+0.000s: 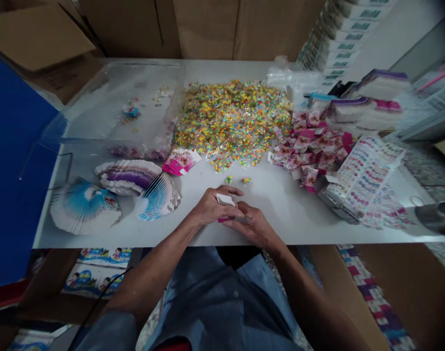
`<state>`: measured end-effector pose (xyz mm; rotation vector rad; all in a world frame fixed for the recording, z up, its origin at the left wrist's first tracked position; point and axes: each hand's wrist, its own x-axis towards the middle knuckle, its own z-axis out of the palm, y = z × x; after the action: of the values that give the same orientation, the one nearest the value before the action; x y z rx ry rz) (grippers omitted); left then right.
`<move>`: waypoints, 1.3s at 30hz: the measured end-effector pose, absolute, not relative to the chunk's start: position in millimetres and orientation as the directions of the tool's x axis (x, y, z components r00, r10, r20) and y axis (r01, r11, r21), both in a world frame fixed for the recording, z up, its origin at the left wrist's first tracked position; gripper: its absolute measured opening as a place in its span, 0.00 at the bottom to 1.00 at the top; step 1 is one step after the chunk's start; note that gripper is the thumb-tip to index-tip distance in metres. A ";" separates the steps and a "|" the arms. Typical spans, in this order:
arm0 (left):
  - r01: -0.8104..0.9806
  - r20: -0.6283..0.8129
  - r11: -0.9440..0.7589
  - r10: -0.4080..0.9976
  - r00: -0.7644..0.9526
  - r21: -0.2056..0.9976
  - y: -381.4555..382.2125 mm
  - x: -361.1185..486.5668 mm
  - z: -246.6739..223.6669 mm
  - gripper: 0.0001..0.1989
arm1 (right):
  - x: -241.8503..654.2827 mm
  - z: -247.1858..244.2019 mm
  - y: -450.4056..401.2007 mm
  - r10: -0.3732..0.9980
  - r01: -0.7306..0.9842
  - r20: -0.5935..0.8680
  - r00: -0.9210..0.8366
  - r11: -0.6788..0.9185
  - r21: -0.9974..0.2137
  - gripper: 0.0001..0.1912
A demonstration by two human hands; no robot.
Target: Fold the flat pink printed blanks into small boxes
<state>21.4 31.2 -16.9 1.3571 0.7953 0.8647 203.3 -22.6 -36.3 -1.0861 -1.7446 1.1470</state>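
Note:
Near the table's front edge, my left hand (217,207) is closed around a small white-and-pink cardboard box (225,200). My right hand (253,224) meets it from the other side, fingers closed on the box's lower pink part; the fingers hide most of the box. Just beyond my hands lie two small clear packets of colourful candy (229,179). Behind them spreads a large heap of similar packets (233,117). A few flat pink cartons (181,162) rest to the left of the heap.
Fanned stacks of blue and purple cartons (85,204) lie at left, below a clear plastic bag (116,102). Filled pink boxes (313,146) pile up at right, beside sticker sheets (372,175) and a metal cup (436,218). Cardboard boxes (240,29) stand behind the table.

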 end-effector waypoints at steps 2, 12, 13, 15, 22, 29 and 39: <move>-0.015 0.086 -0.087 0.914 0.396 0.996 26.9 23.4 -20.7 0.17 | 202.0 -42.5 -23.3 0.938 0.291 0.188 -0.290 0.273 -0.917 0.14; -0.096 -0.352 0.391 0.892 0.283 0.915 -6.1 -9.8 -19.5 0.25 | 199.1 -49.4 -23.2 0.960 0.330 0.196 -0.200 0.254 -0.909 0.11; -0.129 -0.376 0.429 0.875 0.307 0.894 -5.0 -9.2 -20.2 0.24 | 198.9 -49.6 -22.6 0.960 0.322 0.185 -0.209 0.246 -0.914 0.11; -0.185 -0.406 0.478 0.855 0.323 0.859 -1.0 -6.8 -20.2 0.23 | 198.8 -49.3 -21.5 0.960 0.305 0.165 -0.227 0.232 -0.924 0.11; -0.188 -0.476 0.559 0.805 0.354 0.807 8.1 -5.2 -18.3 0.21 | 207.6 -36.2 -23.8 0.972 0.155 0.012 -0.237 0.050 -0.987 0.15; -0.178 -0.449 0.531 0.820 0.355 0.829 5.1 2.5 -15.5 0.23 | 209.8 -19.6 -23.7 0.974 0.096 -0.129 -0.185 -0.112 -0.989 0.14; -0.114 -0.102 0.147 0.939 0.328 0.983 5.7 3.9 -29.1 0.18 | 208.3 -43.3 -25.2 0.969 0.161 0.238 -0.064 0.245 -0.956 0.08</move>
<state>3.9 5.7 -29.1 1.1561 0.9300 0.9412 208.3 -25.2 -43.3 -1.1218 -1.4700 0.9721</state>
